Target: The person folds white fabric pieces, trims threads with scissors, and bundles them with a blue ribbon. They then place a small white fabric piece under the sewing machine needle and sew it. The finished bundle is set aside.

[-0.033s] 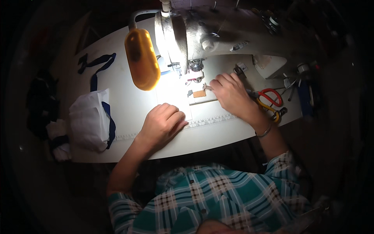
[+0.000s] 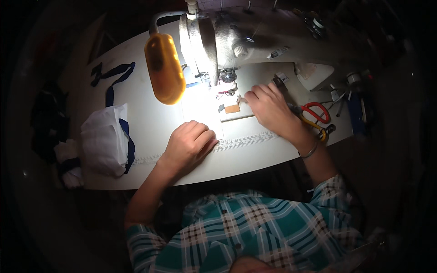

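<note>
Under the sewing machine's bright needle area lies a piece of white fabric [image 2: 207,111], washed out by the lamp. My left hand [image 2: 191,143] rests on its near end, fingers curled and pressed together at the cloth's edge. To the right of the presser foot [image 2: 231,92], my right hand [image 2: 268,107] is closed, thumb and forefinger pinching a small pale piece [image 2: 240,99] whose kind I cannot make out. A small orange-brown block [image 2: 232,108] sits on the machine bed just left of those fingers.
The sewing machine [image 2: 255,41] spans the far side, with a yellow lamp [image 2: 165,68] hanging at its left. Red- and yellow-handled scissors [image 2: 316,113] lie beside my right wrist. A white cloth bundle [image 2: 104,141] and navy strap [image 2: 120,70] lie left. A printed ruler [image 2: 241,142] runs along the table.
</note>
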